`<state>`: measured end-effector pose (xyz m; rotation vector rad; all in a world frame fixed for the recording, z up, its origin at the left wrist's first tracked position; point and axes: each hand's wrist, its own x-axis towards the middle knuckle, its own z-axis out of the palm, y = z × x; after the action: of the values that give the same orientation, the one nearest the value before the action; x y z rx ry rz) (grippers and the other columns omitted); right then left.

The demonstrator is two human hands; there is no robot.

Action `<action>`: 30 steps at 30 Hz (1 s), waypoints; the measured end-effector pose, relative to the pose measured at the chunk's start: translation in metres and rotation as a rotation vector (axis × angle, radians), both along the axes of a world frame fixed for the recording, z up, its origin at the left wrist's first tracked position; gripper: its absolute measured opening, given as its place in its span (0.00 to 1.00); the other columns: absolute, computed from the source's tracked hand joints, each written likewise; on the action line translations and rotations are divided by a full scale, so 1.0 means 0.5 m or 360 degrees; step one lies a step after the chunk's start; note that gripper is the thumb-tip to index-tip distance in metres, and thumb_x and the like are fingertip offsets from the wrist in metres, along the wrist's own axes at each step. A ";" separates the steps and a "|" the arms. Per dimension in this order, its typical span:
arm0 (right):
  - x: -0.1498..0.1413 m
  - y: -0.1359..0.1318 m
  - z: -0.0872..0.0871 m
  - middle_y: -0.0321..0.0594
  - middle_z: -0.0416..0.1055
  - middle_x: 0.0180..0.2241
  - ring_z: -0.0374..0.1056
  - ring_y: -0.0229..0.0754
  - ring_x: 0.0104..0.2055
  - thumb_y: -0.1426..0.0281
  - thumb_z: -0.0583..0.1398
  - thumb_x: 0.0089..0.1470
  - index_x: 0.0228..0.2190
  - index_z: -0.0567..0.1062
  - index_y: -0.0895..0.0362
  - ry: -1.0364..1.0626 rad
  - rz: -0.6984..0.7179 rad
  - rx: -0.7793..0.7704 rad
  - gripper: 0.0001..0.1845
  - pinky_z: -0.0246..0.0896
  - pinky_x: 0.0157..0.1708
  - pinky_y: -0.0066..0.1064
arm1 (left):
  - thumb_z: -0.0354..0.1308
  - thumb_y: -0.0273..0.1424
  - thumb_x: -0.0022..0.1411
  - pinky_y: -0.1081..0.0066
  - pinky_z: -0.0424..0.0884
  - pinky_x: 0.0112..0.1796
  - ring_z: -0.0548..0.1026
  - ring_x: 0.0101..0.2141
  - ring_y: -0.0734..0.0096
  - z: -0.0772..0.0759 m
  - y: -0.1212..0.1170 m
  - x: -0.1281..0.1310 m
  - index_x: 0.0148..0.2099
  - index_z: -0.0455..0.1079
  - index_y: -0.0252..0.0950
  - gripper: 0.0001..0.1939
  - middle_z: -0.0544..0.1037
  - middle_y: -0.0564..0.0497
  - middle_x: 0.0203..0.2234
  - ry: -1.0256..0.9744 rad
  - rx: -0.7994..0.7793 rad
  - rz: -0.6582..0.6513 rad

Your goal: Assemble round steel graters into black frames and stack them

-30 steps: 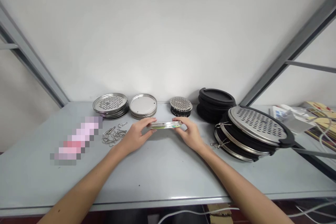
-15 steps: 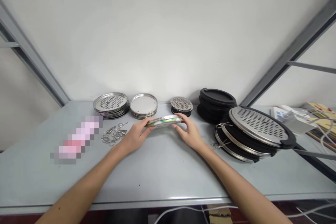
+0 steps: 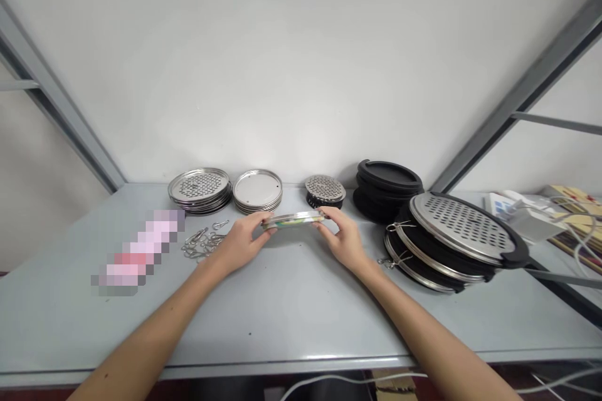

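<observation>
Between my two hands is a thin round metal piece, seen edge-on above the table, with a silvery rim and green and yellow colour along its side. My left hand pinches its left edge between thumb and fingers. On the opposite edge my right hand grips in the same way. Behind it are a stack of plain metal lids and a stack of small perforated metal discs. Left of my left hand lies a pile of metal snap hooks, partly covered by that hand. The held piece's faces are hidden.
At the back left stands a stack of perforated metal lids. Black round covers are piled at the back right. Nearer, black-rimmed perforated assemblies lean with clips attached. A blurred-out pink thing lies left. Cables and boxes are far right.
The round metal piece has tilted slightly, so it now shows more edge-on and less of its coloured side. Both hands keep their hold, and the view has shifted a little.
</observation>
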<state>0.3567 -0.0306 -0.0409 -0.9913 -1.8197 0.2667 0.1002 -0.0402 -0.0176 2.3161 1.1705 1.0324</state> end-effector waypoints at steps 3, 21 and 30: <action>-0.002 -0.013 0.009 0.45 0.71 0.43 0.68 0.46 0.46 0.71 0.58 0.57 0.44 0.72 0.54 -0.0154 0.0050 0.0134 0.12 0.65 0.47 0.41 | 0.55 0.33 0.63 0.63 0.70 0.47 0.74 0.44 0.63 -0.003 -0.005 0.003 0.56 0.65 0.37 0.19 0.75 0.46 0.47 0.0066 0.0044 -0.0021; 0.034 0.015 -0.004 0.46 0.70 0.52 0.66 0.50 0.52 0.71 0.58 0.56 0.52 0.71 0.52 -0.0635 0.0207 -0.0057 0.21 0.62 0.52 0.47 | 0.56 0.41 0.62 0.55 0.55 0.60 0.57 0.62 0.58 -0.007 0.003 -0.019 0.63 0.58 0.41 0.29 0.60 0.46 0.62 0.0383 -0.0167 -0.0219; 0.016 0.003 0.002 0.46 0.70 0.51 0.64 0.51 0.51 0.73 0.58 0.55 0.51 0.72 0.54 -0.0796 0.0069 0.0020 0.20 0.63 0.50 0.47 | 0.51 0.52 0.61 0.56 0.56 0.59 0.56 0.62 0.53 -0.006 -0.014 -0.006 0.67 0.49 0.42 0.38 0.52 0.45 0.65 0.0543 -0.0322 -0.0098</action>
<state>0.3648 -0.0289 -0.0400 -1.0757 -2.2915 0.0303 0.0972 -0.0473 -0.0207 2.4048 1.2497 0.4810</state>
